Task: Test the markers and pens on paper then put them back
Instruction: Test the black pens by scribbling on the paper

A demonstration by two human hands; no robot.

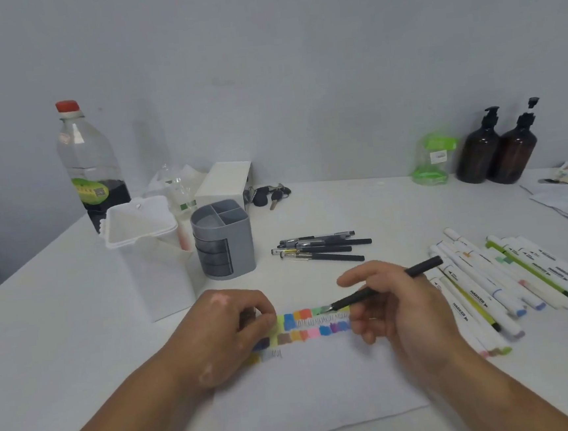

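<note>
Red-capped and clear, one bottle [91, 163] stands far left on the white table [61, 320], with one white container [149, 258] and one grey pen holder [223, 241] just right of it. Nearer, the left hand [230, 326] rests on the left end of the paper [319, 394], fingers curled under; whether they hold anything I cannot tell. Three rows of colour swatches [313, 331] run rightward between the hands. Beyond them lie four or five black pens [323, 248], bunched together. The right hand [397, 312] grips one black pen [385, 285] between thumb and fingers, its tip on the top row. Right of that hand lies a heap of white markers [508, 285], too overlapped to count. Far right, two brown pump bottles [497, 152] stand against the wall.
</note>
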